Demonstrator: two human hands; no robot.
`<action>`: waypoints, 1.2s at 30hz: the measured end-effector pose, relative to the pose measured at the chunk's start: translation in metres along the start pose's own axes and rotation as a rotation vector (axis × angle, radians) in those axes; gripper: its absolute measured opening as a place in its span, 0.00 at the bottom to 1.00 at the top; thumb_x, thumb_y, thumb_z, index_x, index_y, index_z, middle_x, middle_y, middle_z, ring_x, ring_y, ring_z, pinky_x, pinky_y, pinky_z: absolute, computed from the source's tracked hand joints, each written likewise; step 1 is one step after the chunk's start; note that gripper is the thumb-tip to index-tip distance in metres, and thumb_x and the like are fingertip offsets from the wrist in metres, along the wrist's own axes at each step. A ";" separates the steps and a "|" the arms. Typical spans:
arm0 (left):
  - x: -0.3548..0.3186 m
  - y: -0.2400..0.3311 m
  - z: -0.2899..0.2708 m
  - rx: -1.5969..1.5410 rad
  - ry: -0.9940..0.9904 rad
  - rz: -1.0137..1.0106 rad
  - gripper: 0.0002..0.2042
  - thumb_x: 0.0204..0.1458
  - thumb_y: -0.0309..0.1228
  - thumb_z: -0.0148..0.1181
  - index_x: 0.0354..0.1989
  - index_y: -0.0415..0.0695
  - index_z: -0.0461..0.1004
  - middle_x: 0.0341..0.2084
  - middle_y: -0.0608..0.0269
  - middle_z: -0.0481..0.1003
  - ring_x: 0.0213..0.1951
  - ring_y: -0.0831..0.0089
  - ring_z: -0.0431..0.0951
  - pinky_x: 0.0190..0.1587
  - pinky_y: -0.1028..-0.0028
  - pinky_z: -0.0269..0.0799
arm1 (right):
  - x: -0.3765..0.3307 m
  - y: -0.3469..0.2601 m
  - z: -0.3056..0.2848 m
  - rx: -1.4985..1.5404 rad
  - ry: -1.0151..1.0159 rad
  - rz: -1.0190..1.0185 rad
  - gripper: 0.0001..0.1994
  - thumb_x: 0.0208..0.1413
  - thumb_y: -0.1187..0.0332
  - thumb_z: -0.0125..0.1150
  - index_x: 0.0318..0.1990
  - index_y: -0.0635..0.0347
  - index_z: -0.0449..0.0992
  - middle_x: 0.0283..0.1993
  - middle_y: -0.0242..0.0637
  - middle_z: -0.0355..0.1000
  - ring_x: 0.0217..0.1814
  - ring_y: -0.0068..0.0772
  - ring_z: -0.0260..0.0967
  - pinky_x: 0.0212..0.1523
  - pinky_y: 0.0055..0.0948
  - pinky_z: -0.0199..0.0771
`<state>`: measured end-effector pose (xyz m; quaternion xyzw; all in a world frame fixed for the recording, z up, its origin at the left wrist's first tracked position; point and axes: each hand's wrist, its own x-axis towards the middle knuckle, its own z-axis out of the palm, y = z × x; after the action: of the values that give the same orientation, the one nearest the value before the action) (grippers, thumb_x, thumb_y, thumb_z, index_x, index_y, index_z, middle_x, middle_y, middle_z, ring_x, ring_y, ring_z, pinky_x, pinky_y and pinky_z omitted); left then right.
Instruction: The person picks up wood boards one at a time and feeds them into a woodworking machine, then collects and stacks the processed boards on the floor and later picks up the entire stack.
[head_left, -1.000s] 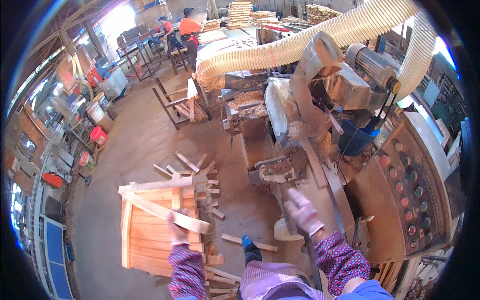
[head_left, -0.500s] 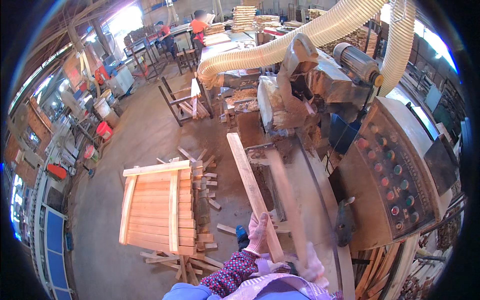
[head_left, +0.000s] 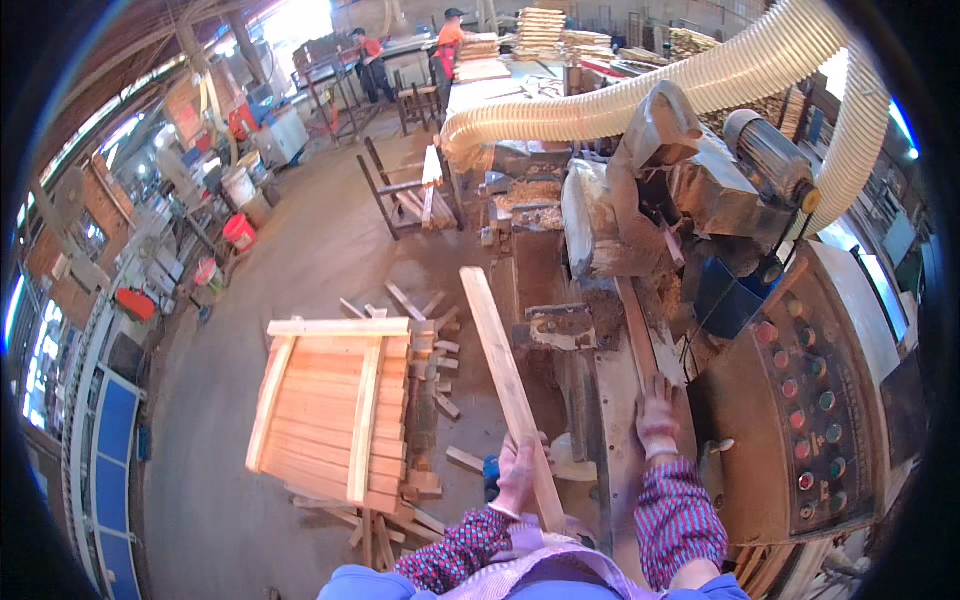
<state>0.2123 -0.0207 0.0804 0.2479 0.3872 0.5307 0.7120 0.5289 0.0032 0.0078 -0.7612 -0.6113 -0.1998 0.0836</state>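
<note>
Gripping the near end of a long wooden board [head_left: 508, 385], the left hand [head_left: 520, 470] has its fingers wrapped around it, and the board now points more steeply away over the machine bed [head_left: 600, 420] than half a second ago. The right hand [head_left: 657, 418] now lies flat and open on the bed's rail, holding nothing. Beyond, to the left, the stack of slats [head_left: 330, 410] stays on the floor, with the pale dust hose [head_left: 620, 100] farthest off.

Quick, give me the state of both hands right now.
Left hand: closed around the long wooden slat.
Right hand: open, flat on the machine table.
</note>
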 end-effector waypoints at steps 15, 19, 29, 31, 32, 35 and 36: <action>0.106 0.068 -0.120 1.005 0.092 0.359 0.38 0.59 0.44 0.56 0.70 0.35 0.46 0.66 0.48 0.51 0.66 0.65 0.52 0.67 0.71 0.48 | -0.241 -0.070 -0.178 0.697 -0.552 0.322 0.36 0.56 0.63 0.59 0.71 0.64 0.54 0.71 0.59 0.53 0.73 0.57 0.54 0.72 0.40 0.54; 0.222 0.160 -0.217 0.834 0.685 0.402 0.52 0.53 0.53 0.60 0.71 0.26 0.37 0.73 0.37 0.38 0.75 0.55 0.39 0.74 0.69 0.35 | -0.223 -0.050 -0.169 0.324 -0.476 0.254 0.33 0.57 0.64 0.55 0.70 0.62 0.56 0.71 0.58 0.53 0.72 0.61 0.52 0.72 0.46 0.52; 0.371 0.249 -0.374 -0.029 0.800 0.233 0.16 0.51 0.43 0.65 0.32 0.39 0.78 0.22 0.62 0.74 0.26 0.70 0.73 0.31 0.69 0.70 | 0.052 -0.032 -0.029 0.019 -0.349 0.034 0.26 0.66 0.59 0.46 0.68 0.57 0.60 0.73 0.48 0.54 0.74 0.53 0.49 0.76 0.45 0.43; 0.361 0.247 -0.389 0.350 0.587 0.255 0.12 0.50 0.39 0.65 0.29 0.42 0.78 0.20 0.65 0.73 0.24 0.74 0.72 0.27 0.72 0.67 | 0.074 -0.031 -0.017 0.066 -0.327 0.038 0.25 0.66 0.59 0.47 0.68 0.58 0.62 0.72 0.48 0.57 0.74 0.52 0.50 0.75 0.45 0.44; 0.352 0.249 -0.392 0.540 0.474 0.276 0.10 0.50 0.38 0.65 0.27 0.44 0.78 0.19 0.66 0.72 0.23 0.76 0.71 0.25 0.73 0.66 | 0.080 -0.035 -0.011 0.109 -0.247 0.034 0.25 0.65 0.60 0.48 0.68 0.59 0.62 0.71 0.49 0.57 0.73 0.52 0.52 0.74 0.46 0.48; 0.323 0.234 -0.325 -0.098 0.436 0.373 0.05 0.52 0.33 0.61 0.30 0.46 0.76 0.23 0.70 0.72 0.27 0.76 0.74 0.29 0.74 0.71 | 0.092 -0.061 -0.010 0.475 -0.001 0.108 0.26 0.62 0.64 0.55 0.66 0.60 0.64 0.67 0.52 0.63 0.69 0.54 0.60 0.70 0.43 0.57; 0.293 0.228 -0.290 -0.089 0.273 0.386 0.08 0.54 0.31 0.59 0.40 0.43 0.74 0.31 0.68 0.74 0.34 0.73 0.76 0.37 0.72 0.75 | 0.091 -0.081 -0.039 0.541 -0.129 0.099 0.25 0.61 0.66 0.57 0.65 0.62 0.66 0.66 0.51 0.65 0.70 0.51 0.60 0.71 0.41 0.57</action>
<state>-0.1124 0.3119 0.0030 0.2118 0.4016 0.7021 0.5486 0.4586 0.0900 0.0706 -0.7513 -0.6086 0.0238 0.2541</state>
